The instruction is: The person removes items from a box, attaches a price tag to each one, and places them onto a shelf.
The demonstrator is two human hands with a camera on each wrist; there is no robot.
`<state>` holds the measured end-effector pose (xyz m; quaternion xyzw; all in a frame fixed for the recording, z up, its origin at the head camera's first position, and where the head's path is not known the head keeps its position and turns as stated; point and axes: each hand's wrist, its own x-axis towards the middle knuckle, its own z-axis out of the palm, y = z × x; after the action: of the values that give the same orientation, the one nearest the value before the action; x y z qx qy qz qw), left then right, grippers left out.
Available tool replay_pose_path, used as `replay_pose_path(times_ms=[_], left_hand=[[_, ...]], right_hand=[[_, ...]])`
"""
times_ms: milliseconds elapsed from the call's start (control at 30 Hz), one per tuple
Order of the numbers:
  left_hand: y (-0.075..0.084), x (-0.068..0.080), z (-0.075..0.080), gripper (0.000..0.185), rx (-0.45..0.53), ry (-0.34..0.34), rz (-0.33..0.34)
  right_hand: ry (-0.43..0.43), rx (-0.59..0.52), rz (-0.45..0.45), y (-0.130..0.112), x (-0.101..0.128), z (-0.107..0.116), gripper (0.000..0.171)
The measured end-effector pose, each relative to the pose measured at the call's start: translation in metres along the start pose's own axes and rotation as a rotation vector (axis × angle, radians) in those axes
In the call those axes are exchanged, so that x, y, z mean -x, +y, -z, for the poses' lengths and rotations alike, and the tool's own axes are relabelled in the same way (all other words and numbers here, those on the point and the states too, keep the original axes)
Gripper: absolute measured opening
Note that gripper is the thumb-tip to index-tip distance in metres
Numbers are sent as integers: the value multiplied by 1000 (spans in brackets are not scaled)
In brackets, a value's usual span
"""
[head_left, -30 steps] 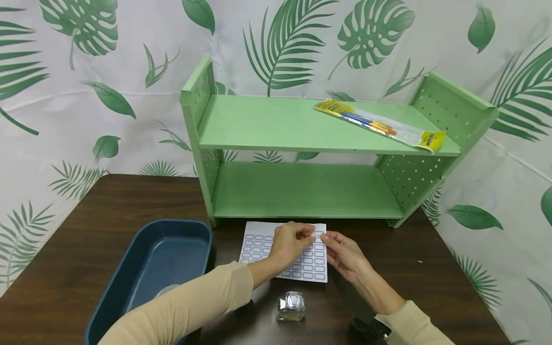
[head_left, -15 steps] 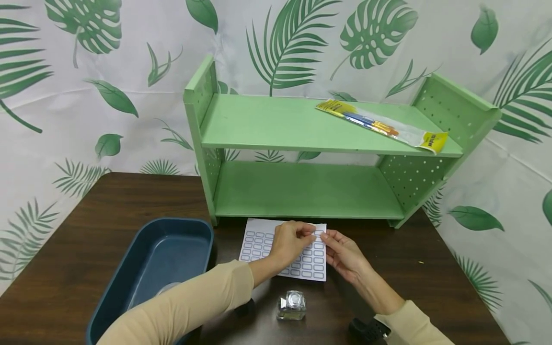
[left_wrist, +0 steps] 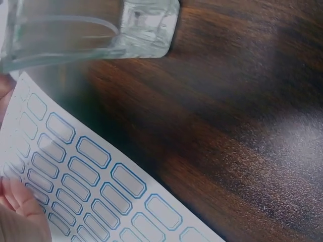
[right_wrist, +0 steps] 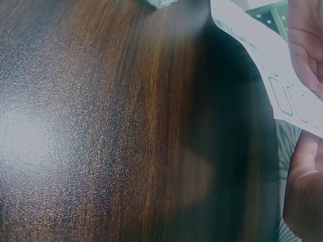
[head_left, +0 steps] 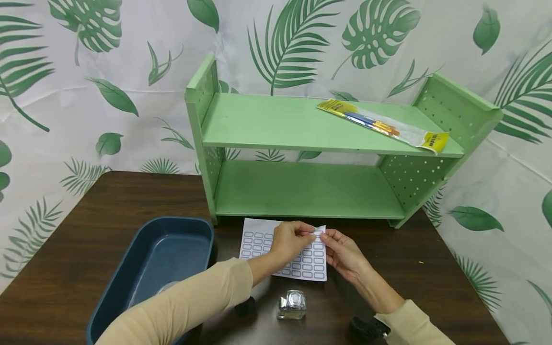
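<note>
Both hands met at the far right corner of the label sheet [head_left: 284,251], fingertips pinching it, the corner curling up. The left hand [head_left: 290,242] curled over thin white paper printed with blue-edged rounded rectangles; the right hand [head_left: 342,254] gripped opposite. Nearer the person stood a squat glass jar [head_left: 292,305] on grainy dark wood table [head_left: 431,268].

No legible text on anything
</note>
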<state>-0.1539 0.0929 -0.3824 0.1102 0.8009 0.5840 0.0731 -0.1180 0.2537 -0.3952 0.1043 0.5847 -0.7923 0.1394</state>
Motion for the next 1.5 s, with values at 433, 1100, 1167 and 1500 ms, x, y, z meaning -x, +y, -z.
replay_pose_path(times_ms=[433, 1100, 1167, 1500], left_hand=[[4, -1, 1, 10, 12, -20, 57], [4, 2, 0, 15, -19, 30, 27], [4, 2, -1, 16, -12, 32, 35], [2, 4, -2, 16, -5, 60, 16]], right_hand=[[-16, 20, 11, 0, 2, 1, 21], [13, 10, 7, 0, 0, 0, 25], [10, 2, 5, 0, 0, -1, 26], [-82, -23, 62, 5, -1, 5, 7]])
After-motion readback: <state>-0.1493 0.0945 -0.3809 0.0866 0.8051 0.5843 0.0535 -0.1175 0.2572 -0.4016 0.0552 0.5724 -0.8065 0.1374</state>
